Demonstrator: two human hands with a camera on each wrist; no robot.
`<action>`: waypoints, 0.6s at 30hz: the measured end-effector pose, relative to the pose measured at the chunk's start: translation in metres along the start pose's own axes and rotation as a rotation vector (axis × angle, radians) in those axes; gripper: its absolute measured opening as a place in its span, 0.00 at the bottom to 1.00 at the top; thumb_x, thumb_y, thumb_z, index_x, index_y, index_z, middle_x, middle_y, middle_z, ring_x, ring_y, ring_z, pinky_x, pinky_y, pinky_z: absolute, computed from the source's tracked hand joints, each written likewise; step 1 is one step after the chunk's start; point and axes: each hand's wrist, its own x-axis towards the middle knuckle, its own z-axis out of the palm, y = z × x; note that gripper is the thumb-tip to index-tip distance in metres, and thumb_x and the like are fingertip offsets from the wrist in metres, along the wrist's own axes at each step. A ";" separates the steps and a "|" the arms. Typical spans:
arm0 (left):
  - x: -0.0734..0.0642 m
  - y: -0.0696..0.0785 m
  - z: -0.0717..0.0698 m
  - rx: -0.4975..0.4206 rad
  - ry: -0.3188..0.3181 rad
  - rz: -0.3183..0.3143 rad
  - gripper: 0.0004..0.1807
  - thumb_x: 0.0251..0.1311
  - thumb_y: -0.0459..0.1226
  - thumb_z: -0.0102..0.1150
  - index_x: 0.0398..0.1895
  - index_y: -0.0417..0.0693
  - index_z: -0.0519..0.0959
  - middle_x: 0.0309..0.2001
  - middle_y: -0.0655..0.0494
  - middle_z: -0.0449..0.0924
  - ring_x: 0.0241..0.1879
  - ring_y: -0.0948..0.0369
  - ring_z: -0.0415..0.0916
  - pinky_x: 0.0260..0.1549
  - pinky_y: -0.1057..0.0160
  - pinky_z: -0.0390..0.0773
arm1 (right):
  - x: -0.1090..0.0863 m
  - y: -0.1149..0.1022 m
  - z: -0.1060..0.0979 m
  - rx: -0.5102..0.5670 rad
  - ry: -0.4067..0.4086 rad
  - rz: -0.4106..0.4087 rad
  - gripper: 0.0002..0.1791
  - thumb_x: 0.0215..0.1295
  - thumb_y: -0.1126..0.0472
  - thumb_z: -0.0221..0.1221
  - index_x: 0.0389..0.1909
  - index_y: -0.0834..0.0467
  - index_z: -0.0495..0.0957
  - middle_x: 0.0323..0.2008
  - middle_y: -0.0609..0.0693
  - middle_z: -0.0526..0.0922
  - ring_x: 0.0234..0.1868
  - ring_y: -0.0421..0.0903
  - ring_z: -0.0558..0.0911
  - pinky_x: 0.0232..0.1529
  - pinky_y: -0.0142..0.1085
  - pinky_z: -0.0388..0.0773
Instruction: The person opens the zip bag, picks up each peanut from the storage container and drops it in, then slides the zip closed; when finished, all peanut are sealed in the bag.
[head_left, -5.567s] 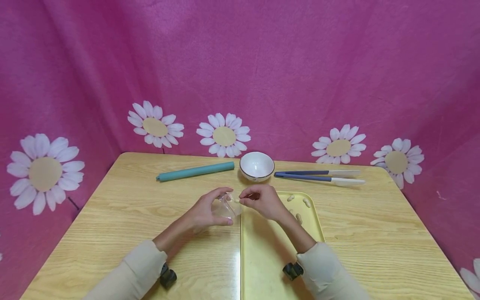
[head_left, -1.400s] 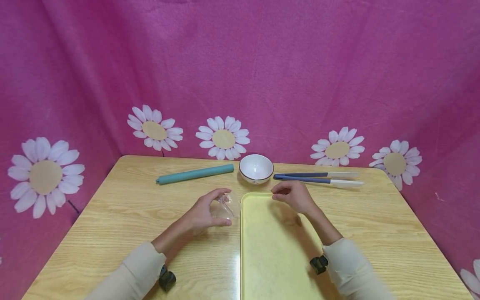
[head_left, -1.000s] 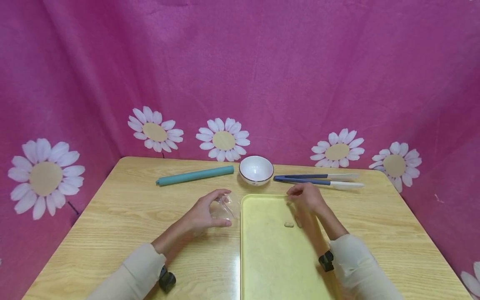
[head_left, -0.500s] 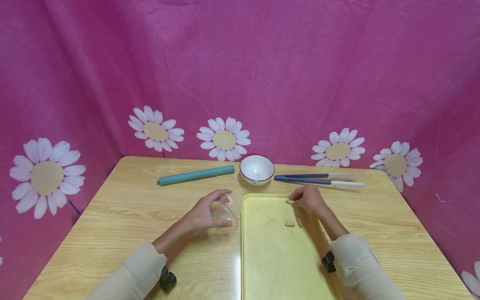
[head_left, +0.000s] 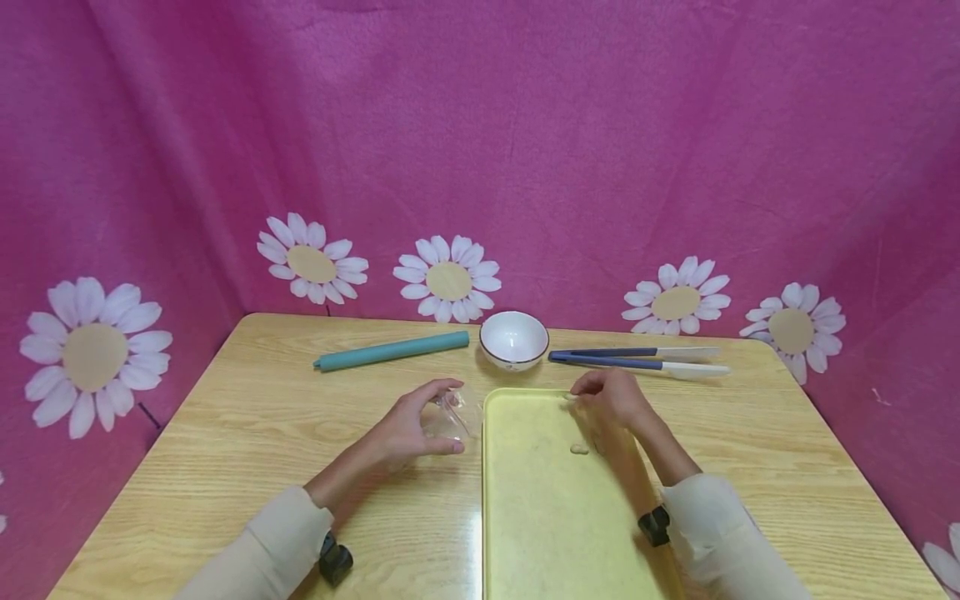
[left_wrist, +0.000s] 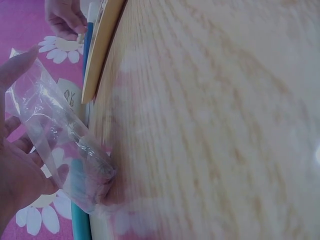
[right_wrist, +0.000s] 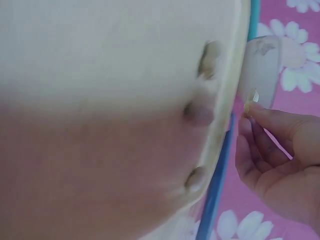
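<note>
In the head view my left hand (head_left: 408, 425) holds a clear plastic bag (head_left: 450, 417) left of the yellow tray (head_left: 525, 500). Its thumb and fingers spread the bag's mouth. The left wrist view shows the bag (left_wrist: 75, 145) hanging down near the wooden table. Over the tray's far right part, my right hand (head_left: 618, 400) pinches a peanut (head_left: 571, 397) between thumb and fingertips. The right wrist view shows the pinched peanut (right_wrist: 251, 99) more closely. A peanut (head_left: 579, 449) lies on the tray to the left of the right hand's forearm; other peanuts (right_wrist: 195, 178) rest near the rim.
A white bowl (head_left: 513, 340) with a dark rim stands behind the tray. Blue-and-white tongs (head_left: 615, 360) lie to its right, just beyond the right hand. To the bowl's left is a teal rod (head_left: 393, 350). A pink flowered cloth (head_left: 562, 167) hangs behind the table.
The right hand was at the bag's mouth with a peanut, then moved right to the tray. It has picked up another peanut and shifted slightly left. The left hand stays put.
</note>
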 end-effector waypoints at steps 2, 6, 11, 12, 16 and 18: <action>0.000 0.000 0.000 -0.004 -0.003 0.001 0.44 0.40 0.39 0.76 0.65 0.56 0.67 0.53 0.54 0.75 0.60 0.52 0.67 0.61 0.43 0.64 | 0.000 -0.007 0.001 0.016 -0.001 -0.006 0.02 0.54 0.69 0.64 0.29 0.64 0.84 0.29 0.56 0.86 0.32 0.46 0.82 0.36 0.37 0.79; -0.001 0.000 0.000 -0.005 -0.006 0.001 0.43 0.41 0.39 0.76 0.65 0.56 0.66 0.53 0.54 0.75 0.60 0.52 0.66 0.61 0.43 0.64 | -0.001 -0.023 0.006 0.065 0.006 -0.033 0.03 0.54 0.71 0.64 0.31 0.66 0.83 0.31 0.60 0.86 0.33 0.49 0.84 0.36 0.34 0.80; -0.001 0.000 0.000 0.005 -0.006 0.013 0.43 0.42 0.39 0.76 0.65 0.55 0.66 0.53 0.54 0.75 0.60 0.52 0.67 0.61 0.42 0.64 | -0.002 -0.045 0.016 0.122 0.014 -0.036 0.04 0.54 0.72 0.63 0.31 0.65 0.83 0.31 0.59 0.86 0.31 0.42 0.82 0.33 0.26 0.77; -0.001 0.000 0.000 0.006 -0.005 0.017 0.43 0.42 0.39 0.76 0.65 0.55 0.66 0.53 0.53 0.75 0.60 0.52 0.67 0.61 0.42 0.64 | -0.003 -0.050 0.019 0.132 0.013 -0.036 0.04 0.54 0.72 0.63 0.32 0.65 0.84 0.31 0.58 0.86 0.30 0.41 0.82 0.33 0.26 0.77; -0.001 0.001 0.000 0.009 -0.003 0.009 0.43 0.41 0.39 0.76 0.65 0.55 0.66 0.53 0.54 0.75 0.60 0.52 0.67 0.62 0.43 0.63 | -0.003 -0.068 0.032 0.175 0.015 -0.053 0.04 0.55 0.70 0.65 0.32 0.64 0.84 0.31 0.57 0.86 0.31 0.40 0.81 0.33 0.26 0.77; 0.000 0.001 0.001 0.008 -0.001 -0.002 0.43 0.41 0.39 0.76 0.65 0.56 0.66 0.53 0.55 0.75 0.60 0.53 0.67 0.62 0.43 0.63 | -0.004 -0.077 0.038 0.204 0.019 -0.069 0.04 0.54 0.68 0.65 0.32 0.63 0.84 0.31 0.57 0.86 0.31 0.40 0.81 0.33 0.27 0.78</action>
